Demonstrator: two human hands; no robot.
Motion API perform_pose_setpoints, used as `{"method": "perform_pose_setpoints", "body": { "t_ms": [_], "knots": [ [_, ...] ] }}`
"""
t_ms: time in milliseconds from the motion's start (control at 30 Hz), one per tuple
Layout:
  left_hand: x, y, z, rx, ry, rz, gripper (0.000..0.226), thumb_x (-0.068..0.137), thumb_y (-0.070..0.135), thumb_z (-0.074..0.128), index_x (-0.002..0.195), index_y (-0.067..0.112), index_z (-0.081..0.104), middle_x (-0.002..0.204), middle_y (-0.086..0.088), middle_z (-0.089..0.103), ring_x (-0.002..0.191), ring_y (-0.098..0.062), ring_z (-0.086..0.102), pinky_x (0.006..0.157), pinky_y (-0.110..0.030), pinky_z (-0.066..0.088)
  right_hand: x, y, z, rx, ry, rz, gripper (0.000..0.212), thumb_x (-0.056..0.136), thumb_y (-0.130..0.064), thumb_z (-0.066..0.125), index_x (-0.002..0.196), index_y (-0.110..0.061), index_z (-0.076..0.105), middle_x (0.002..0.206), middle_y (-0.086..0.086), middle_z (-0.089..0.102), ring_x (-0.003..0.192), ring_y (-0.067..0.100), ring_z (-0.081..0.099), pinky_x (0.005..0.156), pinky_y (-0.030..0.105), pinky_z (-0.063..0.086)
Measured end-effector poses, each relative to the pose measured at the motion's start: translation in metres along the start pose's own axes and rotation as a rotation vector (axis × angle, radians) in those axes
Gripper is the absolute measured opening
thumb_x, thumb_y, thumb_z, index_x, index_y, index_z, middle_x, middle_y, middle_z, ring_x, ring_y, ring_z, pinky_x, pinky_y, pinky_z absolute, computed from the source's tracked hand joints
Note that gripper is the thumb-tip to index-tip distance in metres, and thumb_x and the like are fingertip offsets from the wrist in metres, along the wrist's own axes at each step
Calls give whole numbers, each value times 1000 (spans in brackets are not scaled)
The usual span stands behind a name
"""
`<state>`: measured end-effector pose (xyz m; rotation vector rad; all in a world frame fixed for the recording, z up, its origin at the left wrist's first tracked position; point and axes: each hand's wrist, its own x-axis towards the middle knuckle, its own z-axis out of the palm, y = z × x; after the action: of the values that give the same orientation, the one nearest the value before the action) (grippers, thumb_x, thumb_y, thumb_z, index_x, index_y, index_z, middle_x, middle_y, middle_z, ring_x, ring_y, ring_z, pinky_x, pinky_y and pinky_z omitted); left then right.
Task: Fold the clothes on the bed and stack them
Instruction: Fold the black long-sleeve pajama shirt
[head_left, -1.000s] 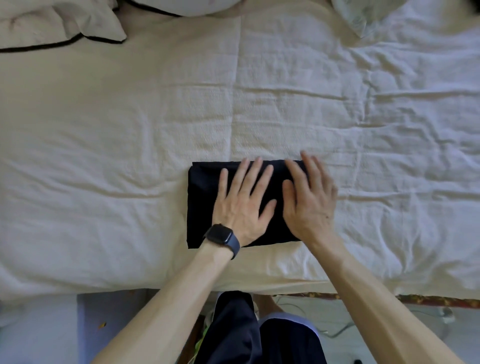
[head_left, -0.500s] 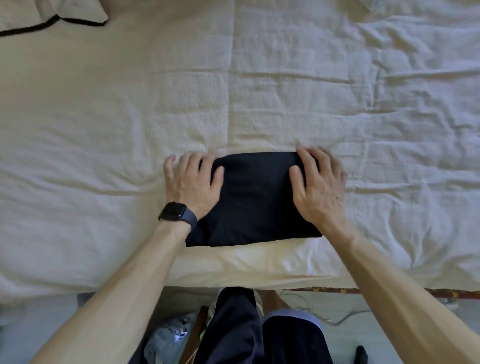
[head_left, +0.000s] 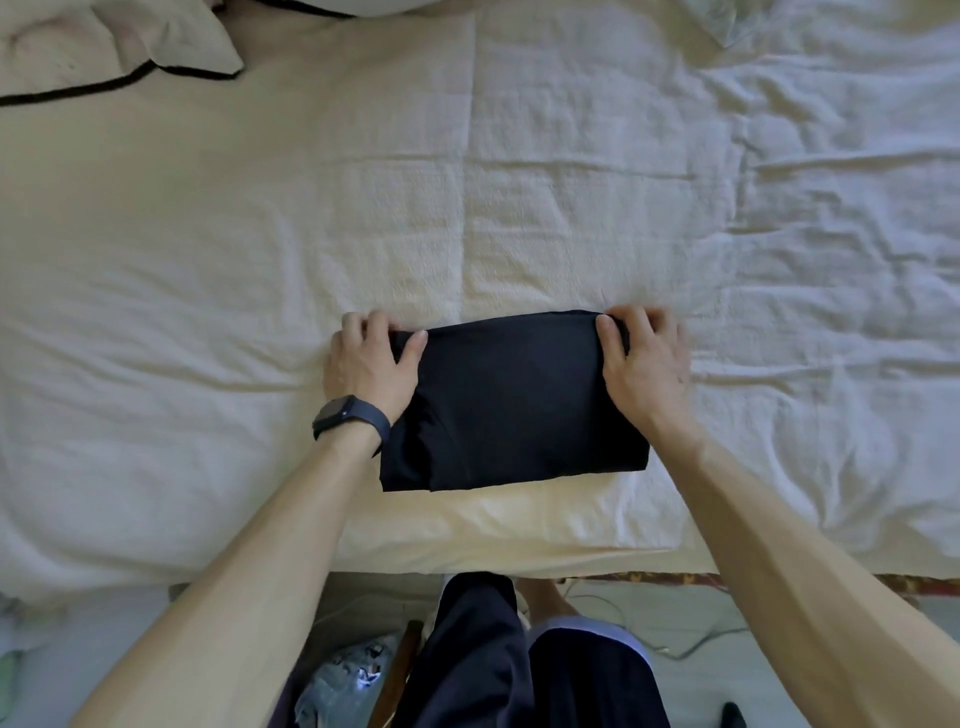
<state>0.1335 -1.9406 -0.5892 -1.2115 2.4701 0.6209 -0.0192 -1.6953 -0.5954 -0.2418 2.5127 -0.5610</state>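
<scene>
- Your left hand (head_left: 366, 364) has its fingers (head_left: 358, 325) curled over the far left corner of the folded black cloth garment (head_left: 514, 400). The thumb lies on top of the cloth, so that corner is pinched between them.
- Your right hand (head_left: 647, 364) mirrors it. Its fingers (head_left: 641, 318) are bent round the far right corner, and the thumb presses on the top face just inside the edge.
- The dark print on the pale blue cloth (head_left: 348, 675) on the floor beside your legs is too blurred to read.
- The dark wristwatch (head_left: 347, 413) on your left wrist is angled away, and its screen shows only black.
- The fingertips of both hands disappear behind the garment's far corners, so you cannot tell how far under the cloth they reach.
- The cream pillow with black piping (head_left: 104, 52) is cut off by the top left edge.
- The crumpled white sheet (head_left: 831, 234) on the right runs out of the picture.
- The garment lies as a flat, roughly rectangular packet between your hands on the cream textured bedcover (head_left: 311, 234), near the bed's front edge.
- Only the garment's two far corners are in your grip. Its near edge lies free, with layered folds showing at the near left corner.
</scene>
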Motion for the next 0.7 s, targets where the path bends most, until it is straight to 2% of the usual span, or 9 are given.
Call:
{"method": "perform_pose_setpoints", "body": {
  "t_ms": [100,167,267,333,367,433,500,600,700],
  "knots": [
    [-12,11,1,-62,95,-122,47,94,57,54,120,18,53,123,-10,51,106,-35,53,77,-39,43,-6,-7,-1,166,59,143,41,97,-63,50,125,-35,58,125,-2,47,115,18,50,99,35,41],
    [-21,14,-2,-166,85,-235,61,92,68,48,128,19,45,128,-10,51,109,-35,54,77,-39,42,-12,-5,-9,304,40,261,57,89,-70,56,133,-33,52,125,-7,51,114,14,55,97,34,44],
    [-36,12,-8,-403,-19,-430,89,78,89,40,137,22,34,135,-7,49,115,-31,55,87,-41,46,-22,9,-23,529,-113,420,79,78,-73,68,137,-25,48,120,-11,62,115,15,62,99,42,52],
    [-48,7,-9,-548,-142,-489,98,68,92,49,137,24,32,132,0,51,110,-24,57,82,-35,47,-29,20,-31,616,-274,476,90,70,-73,75,141,-26,45,124,-13,62,115,14,62,93,47,55],
    [-53,5,-8,-605,-205,-509,97,65,89,57,133,25,32,127,4,53,106,-21,58,80,-33,47,-31,24,-34,643,-342,487,92,69,-71,79,141,-27,44,126,-13,62,114,14,63,90,46,56],
    [-56,-3,-5,-682,-264,-553,85,67,77,71,124,24,36,117,8,57,102,-19,59,87,-37,51,-32,27,-35,662,-409,483,86,71,-64,83,139,-26,45,127,-10,63,112,16,66,88,43,56],
    [-51,-10,-1,-770,-250,-578,64,73,60,80,115,19,52,108,8,64,101,-19,64,91,-40,54,-30,26,-32,645,-403,468,77,74,-60,83,134,-26,49,126,-7,64,108,17,68,86,39,56],
    [-43,-14,0,-949,-269,-569,28,79,43,82,98,26,69,97,6,74,95,-19,71,73,-30,57,-20,20,-27,636,-392,425,67,73,-64,81,124,-30,55,119,-5,67,104,17,69,85,35,56],
    [-42,-18,-2,-1046,-298,-534,28,81,38,83,103,27,70,100,6,77,95,-17,73,74,-29,59,-14,15,-26,740,-381,366,59,75,-58,82,120,-28,59,110,-5,74,98,16,74,79,34,58]
  ]
}}
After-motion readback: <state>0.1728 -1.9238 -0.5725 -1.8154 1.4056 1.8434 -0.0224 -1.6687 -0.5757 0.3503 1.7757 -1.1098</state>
